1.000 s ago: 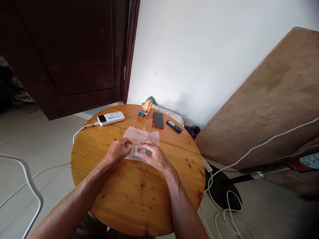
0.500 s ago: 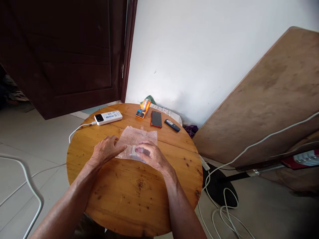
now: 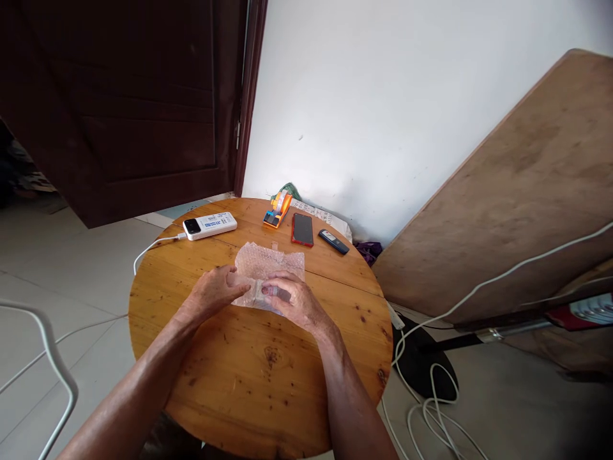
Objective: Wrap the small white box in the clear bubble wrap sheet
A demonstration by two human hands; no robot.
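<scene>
On the round wooden table [image 3: 268,396] lies a sheet of clear bubble wrap [image 3: 268,257]. A small pale item with a reddish picture [image 3: 265,290] rests on its near part, mostly hidden by fingers. My right hand [image 3: 299,300] curls over this item, thumb and fingers closed about it. At the wrap's left edge, my left hand [image 3: 215,291] has its thumb and fingers closed on the plastic, which is lifted and folded inward toward the item.
Behind the wrap are an orange tape dispenser [image 3: 278,212], a red-edged phone [image 3: 302,230] and a dark handheld device [image 3: 333,241]. A white power bank-like device [image 3: 211,225] with a cable sits back left. Cables [image 3: 438,402] coil on the floor at right.
My left hand has moved slightly right, bringing the wrap's left edge inward over the sheet. My right hand stays on the small item. The view has shifted slightly.
</scene>
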